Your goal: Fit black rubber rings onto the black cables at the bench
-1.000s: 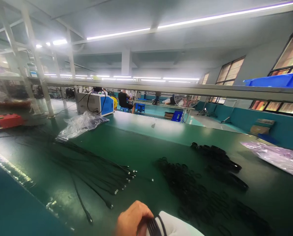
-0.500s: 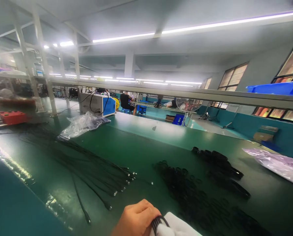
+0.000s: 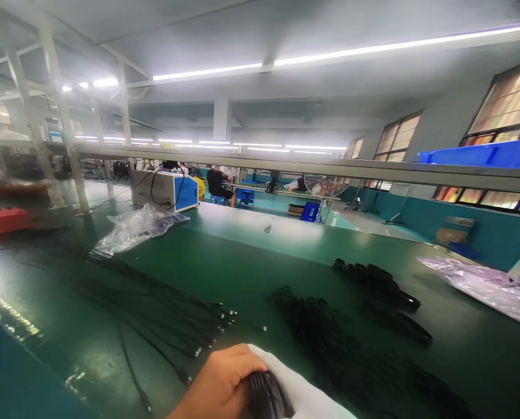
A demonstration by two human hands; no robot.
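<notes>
My left hand (image 3: 218,384) is at the bottom edge, fingers curled round a coiled black cable (image 3: 266,397). Against the coil's right side lies a white glove or cloth (image 3: 306,396); it seems to cover my right hand, whose fingers are hidden. Just ahead of my left hand, several straight black cables (image 3: 163,311) lie fanned on the green table (image 3: 251,256), their metal plugs pointing right. A heap of small black rings (image 3: 329,334) lies right of centre. Behind it are dark coiled bundles (image 3: 382,291).
A clear plastic bag (image 3: 137,227) lies at the back left, near a white and blue machine (image 3: 167,189). At the far left is a red box (image 3: 4,219). Another plastic bag (image 3: 491,285) lies at right. A shelf rail (image 3: 286,163) carries a blue bin (image 3: 482,154). A person (image 3: 217,183) sits far behind.
My left hand has closed further over the coil and shifted slightly left. The white cover now shows more beside it. The view has tilted a little.
</notes>
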